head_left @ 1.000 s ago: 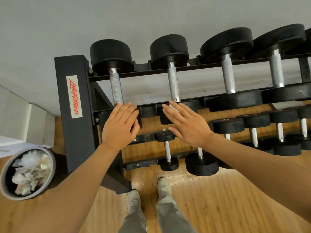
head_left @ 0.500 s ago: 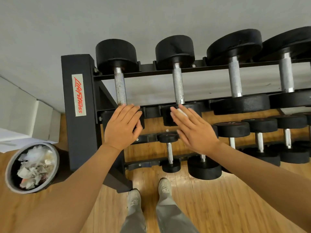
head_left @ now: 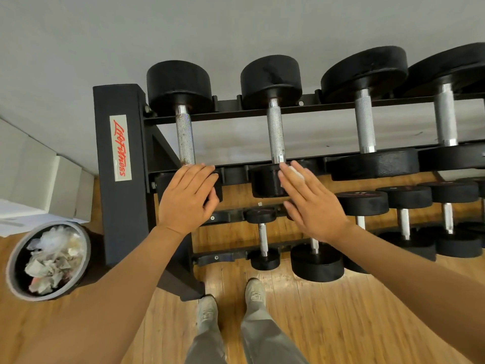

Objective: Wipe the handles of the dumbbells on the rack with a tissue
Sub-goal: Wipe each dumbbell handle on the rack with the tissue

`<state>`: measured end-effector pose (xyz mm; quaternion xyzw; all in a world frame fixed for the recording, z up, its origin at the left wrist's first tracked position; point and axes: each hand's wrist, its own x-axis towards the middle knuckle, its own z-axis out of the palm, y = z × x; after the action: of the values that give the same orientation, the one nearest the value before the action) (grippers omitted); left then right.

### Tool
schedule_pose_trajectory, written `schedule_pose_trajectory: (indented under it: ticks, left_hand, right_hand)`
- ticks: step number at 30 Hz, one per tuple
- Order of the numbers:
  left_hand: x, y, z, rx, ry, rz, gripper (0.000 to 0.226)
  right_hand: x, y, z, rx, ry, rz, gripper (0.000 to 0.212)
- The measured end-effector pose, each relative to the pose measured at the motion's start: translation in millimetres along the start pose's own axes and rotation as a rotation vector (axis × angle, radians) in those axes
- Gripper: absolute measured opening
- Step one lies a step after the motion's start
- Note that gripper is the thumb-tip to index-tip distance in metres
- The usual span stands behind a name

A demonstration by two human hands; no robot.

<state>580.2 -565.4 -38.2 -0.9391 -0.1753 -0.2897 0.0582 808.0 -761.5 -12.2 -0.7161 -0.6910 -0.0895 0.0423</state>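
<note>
A black dumbbell rack (head_left: 119, 206) stands against a grey wall, with several black dumbbells with knurled silver handles on its top row. My left hand (head_left: 186, 200) rests flat on the near head of the leftmost dumbbell, just below its rust-speckled handle (head_left: 185, 137). My right hand (head_left: 312, 206) has straight fingers laid over the near head of the second dumbbell, below its handle (head_left: 277, 132). A white tissue (head_left: 298, 172) peeks out from under those fingers.
Smaller dumbbells (head_left: 262, 239) sit on the lower rails, some near the floor. A round bin (head_left: 47, 258) full of crumpled tissues stands on the wooden floor at the left, beside white boxes (head_left: 39, 177). My shoes (head_left: 231, 303) are in front of the rack.
The view has shifted a little, so the rack sits further right and lower in the picture. Both hands stay on the same dumbbell heads.
</note>
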Motion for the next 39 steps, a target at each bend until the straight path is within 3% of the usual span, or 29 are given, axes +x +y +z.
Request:
schedule_pose_trajectory:
  ticks: [3,6,8,15,20,27,29,35,39]
  left_hand:
    - [0.5,0.5,0.0,-0.004,-0.006,-0.011,0.033]
    - [0.1,0.6,-0.7,-0.006,-0.006,-0.012,0.033]
    - [0.6,0.5,-1.0,-0.009,-0.007,-0.013,0.032]
    - [-0.1,0.2,-1.4,-0.001,-0.017,-0.014,0.031]
    - [0.6,1.3,-3.3,0.004,-0.016,-0.018,0.031]
    - [1.8,3.1,-4.6,-0.034,-0.029,-0.065,0.031]
    - [1.1,2.9,-4.9,-0.048,-0.034,-0.069,0.031]
    - [0.7,4.0,-7.5,-0.088,-0.038,-0.077,0.032]
    - [1.6,2.8,-8.2,-0.085,-0.04,-0.074,0.033]
  right_hand:
    - [23.1,-29.4,5.1,0.099,-0.006,0.153,0.062]
    - [43.6,-43.0,9.1,-0.016,-0.106,0.007,0.063]
    - [37.8,-32.5,9.1,-0.054,-0.086,-0.065,0.06]
    - [-3.8,-16.2,11.9,0.527,0.138,0.246,0.05]
    - [0.4,10.2,6.3,0.536,0.127,0.102,0.047]
    - [21.8,31.2,-2.0,0.36,0.073,-0.086,0.09]
    - [19.7,30.9,-1.3,0.371,0.117,-0.081,0.084]
    - [18.0,24.9,-4.6,0.138,0.319,-0.015,0.036]
    - [7.5,24.3,-0.7,0.17,0.357,-0.032,0.032]
